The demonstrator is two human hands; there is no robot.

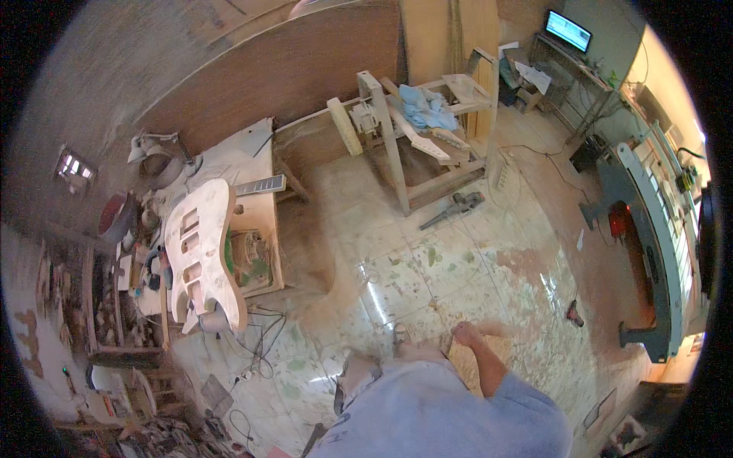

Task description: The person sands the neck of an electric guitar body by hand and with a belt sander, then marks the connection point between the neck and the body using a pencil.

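Observation:
My right hand (463,333) is low in the centre right, fingers curled, beside a tan, board-like flat piece (477,370) behind my forearm; what it grips is unclear. My left hand is out of view; my blue-grey shirt covers the lower centre. To the left, a pale unpainted guitar body (202,229) with cut cavities rests on a cluttered workbench (237,149). A fretboard piece (259,184) lies behind it.
A wooden stand (397,175) holds guitar necks (427,145) and blue cloth (427,107). A dark tool (450,210) and red tool (574,313) lie on the dusty tiled floor, with cables (259,336). A large grey machine (641,252) stands right, a monitor (568,30) behind.

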